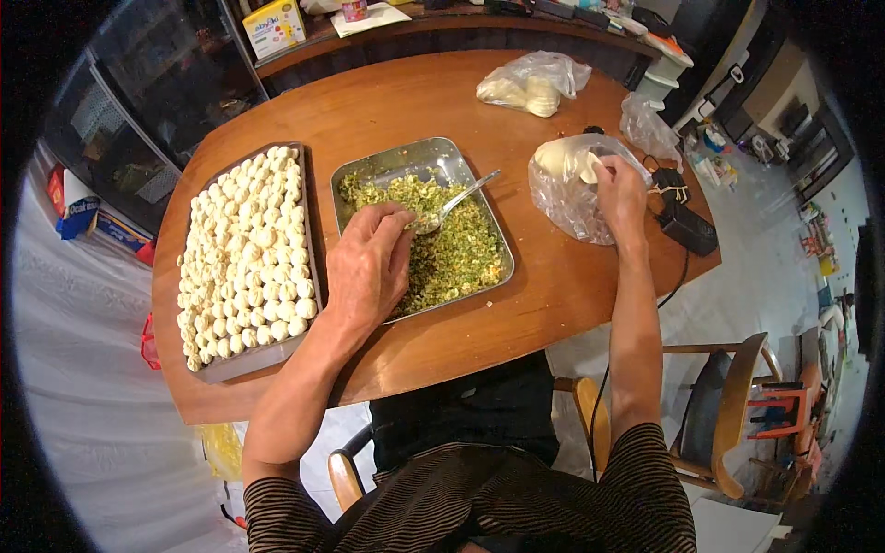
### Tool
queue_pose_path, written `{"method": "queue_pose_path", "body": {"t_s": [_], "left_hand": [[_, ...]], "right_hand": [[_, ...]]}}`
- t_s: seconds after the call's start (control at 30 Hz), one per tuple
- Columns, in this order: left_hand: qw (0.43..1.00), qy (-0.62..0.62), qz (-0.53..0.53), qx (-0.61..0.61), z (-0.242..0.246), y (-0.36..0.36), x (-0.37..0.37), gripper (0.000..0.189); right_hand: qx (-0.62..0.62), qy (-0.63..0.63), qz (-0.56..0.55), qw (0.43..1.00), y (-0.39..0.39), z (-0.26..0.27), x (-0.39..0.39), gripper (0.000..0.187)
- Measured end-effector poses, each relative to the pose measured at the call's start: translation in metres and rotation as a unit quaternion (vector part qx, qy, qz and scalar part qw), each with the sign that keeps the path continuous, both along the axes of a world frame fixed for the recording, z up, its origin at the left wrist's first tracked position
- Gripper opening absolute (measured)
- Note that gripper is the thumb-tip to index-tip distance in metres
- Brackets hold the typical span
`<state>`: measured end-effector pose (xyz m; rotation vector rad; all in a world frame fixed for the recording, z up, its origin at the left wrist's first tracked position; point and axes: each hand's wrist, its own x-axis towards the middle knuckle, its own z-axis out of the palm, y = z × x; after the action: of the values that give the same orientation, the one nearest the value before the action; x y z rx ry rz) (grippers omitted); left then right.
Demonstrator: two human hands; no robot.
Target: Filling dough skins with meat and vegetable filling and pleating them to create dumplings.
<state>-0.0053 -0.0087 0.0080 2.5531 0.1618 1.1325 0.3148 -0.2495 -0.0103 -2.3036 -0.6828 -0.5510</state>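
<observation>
My right hand (619, 186) pinches a pale round dough wrapper (590, 168) above a clear plastic bag (574, 207). Inside that bag shows a stack of pale wrappers (555, 157). My left hand (370, 259) hovers over the near left side of a metal tray (508, 238), its fingertips drawn together. Chopped green and yellow filling (449, 269) covers much of the tray's floor. A metal spoon (473, 190) rests in the filling, its bowl close to my left fingertips. Whether those fingers hold or touch anything is hidden.
Left of the metal tray, a larger tray (314, 256) bears rows of small pleated dumplings (256, 238). Another bag of wrappers (529, 90) lies at the back. A crumpled plastic bag (650, 128) and a black power adapter (684, 228) with cable sit on the right edge.
</observation>
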Motion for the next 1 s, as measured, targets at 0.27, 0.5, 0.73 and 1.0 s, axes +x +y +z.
{"method": "queue_pose_path", "body": {"t_s": [0.27, 0.5, 0.73, 1.0], "left_hand": [[0.999, -0.004, -0.027, -0.017, 0.005, -0.004, -0.002, 0.029], [0.965, 0.054, -0.134, -0.217, 0.019, -0.018, -0.008, 0.038], [0.854, 0.079, -0.233, -0.459, 0.011, -0.012, -0.005, 0.048], [0.824, 0.076, -0.255, -0.5, 0.004, -0.009, -0.002, 0.046]], "right_hand": [[0.317, 0.281, 0.119, 0.898, -0.03, 0.009, -0.075, 0.024], [0.334, 0.411, 0.294, 0.796, 0.033, 0.025, -0.152, 0.019], [0.324, 0.435, 0.387, 0.746, 0.072, 0.013, -0.183, 0.016], [0.308, 0.437, 0.4, 0.745, 0.079, 0.018, -0.19, 0.02]]}}
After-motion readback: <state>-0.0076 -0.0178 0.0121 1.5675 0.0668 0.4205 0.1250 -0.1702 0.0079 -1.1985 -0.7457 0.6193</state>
